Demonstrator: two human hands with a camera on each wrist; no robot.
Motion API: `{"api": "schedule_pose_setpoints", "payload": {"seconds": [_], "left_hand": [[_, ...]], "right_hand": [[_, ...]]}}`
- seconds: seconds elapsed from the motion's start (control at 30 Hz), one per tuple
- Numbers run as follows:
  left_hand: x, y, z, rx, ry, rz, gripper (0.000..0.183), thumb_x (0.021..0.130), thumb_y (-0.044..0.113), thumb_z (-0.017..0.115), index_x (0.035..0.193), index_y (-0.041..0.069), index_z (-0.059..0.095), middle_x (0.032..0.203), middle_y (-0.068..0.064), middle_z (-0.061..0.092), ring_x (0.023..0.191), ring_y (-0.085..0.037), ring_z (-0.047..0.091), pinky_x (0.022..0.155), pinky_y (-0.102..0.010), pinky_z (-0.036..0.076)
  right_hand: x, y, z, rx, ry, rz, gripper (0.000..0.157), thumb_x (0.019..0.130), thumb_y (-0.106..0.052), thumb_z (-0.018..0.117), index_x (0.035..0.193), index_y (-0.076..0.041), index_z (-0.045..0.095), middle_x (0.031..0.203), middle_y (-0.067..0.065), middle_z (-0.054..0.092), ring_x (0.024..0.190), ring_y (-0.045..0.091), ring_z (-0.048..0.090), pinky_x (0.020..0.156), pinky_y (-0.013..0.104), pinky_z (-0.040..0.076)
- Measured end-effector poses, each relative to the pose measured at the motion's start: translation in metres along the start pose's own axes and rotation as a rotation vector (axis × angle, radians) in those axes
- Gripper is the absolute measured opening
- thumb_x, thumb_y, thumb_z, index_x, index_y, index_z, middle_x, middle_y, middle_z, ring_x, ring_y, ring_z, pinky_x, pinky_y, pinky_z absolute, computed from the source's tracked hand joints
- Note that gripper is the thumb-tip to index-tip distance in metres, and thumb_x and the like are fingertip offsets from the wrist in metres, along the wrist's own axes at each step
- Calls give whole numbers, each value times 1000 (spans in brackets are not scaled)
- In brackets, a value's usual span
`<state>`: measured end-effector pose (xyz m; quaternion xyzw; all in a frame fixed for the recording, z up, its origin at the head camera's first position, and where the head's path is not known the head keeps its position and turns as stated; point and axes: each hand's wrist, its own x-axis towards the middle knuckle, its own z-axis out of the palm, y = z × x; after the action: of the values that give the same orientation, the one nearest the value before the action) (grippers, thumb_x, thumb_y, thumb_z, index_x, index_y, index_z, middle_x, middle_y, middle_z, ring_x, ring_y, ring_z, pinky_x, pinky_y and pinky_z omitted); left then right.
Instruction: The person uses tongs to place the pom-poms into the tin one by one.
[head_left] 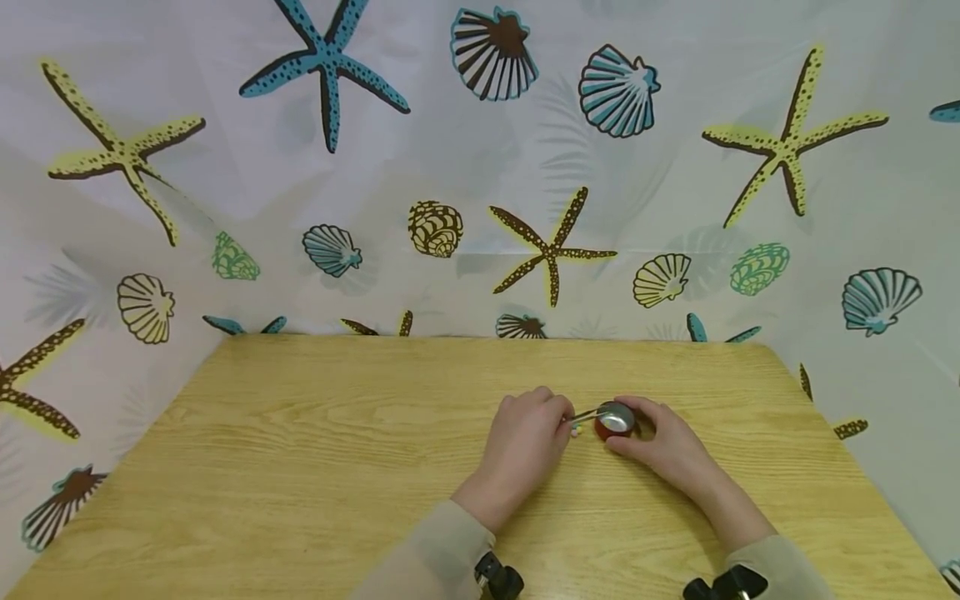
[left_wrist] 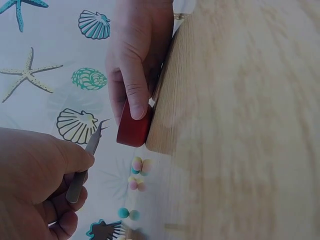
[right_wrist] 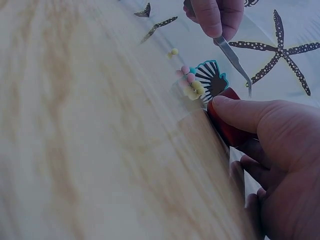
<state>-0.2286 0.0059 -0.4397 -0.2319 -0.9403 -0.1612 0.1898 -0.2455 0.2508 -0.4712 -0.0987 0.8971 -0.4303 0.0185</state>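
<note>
My left hand (head_left: 525, 442) pinches a pair of metal tweezers (left_wrist: 83, 172) with bent, pointed tips. In the left wrist view those tips stand slightly apart, with nothing between them. A small round red dish (head_left: 617, 419) has a shiny silver inside and sits on the table. Thumb and fingers of my right hand (head_left: 671, 446) hold it from the right side. The tweezer tips overlap the dish's rim in the head view. Several small pastel balls (right_wrist: 190, 78), pink, yellow and teal, lie on the table just left of the dish, partly hidden by the left hand in the head view.
The wood-grain table (head_left: 300, 450) spreads out around both hands. Behind it and along its sides hangs a white cloth (head_left: 420, 158) printed with starfish and shells. Each forearm, in a beige sleeve (head_left: 442, 554), carries a black wrist camera (head_left: 498, 577).
</note>
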Motion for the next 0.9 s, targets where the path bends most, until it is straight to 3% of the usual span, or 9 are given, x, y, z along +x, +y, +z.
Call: {"api": "schedule_pose_setpoints", "payload": {"seconds": [0.37,0.9], "left_hand": [[0,-7,-9,-3,12,-51,7,103,22,82,107,16,83,99,2,73,89,-18,70,81,-39,53],[-7,-48,-19,3,88,-126,4,101,18,85,104,15,84,95,1,74,84,-18,71,79,-43,56]], "right_hand": [[0,1,0,-1,8,-6,71,97,-36,88,156,-8,60,153,22,61,148,45,50,122,66,35],[-1,0,0,7,-11,24,75,97,-39,88,159,-9,57,157,24,57,152,47,45,123,67,32]]}}
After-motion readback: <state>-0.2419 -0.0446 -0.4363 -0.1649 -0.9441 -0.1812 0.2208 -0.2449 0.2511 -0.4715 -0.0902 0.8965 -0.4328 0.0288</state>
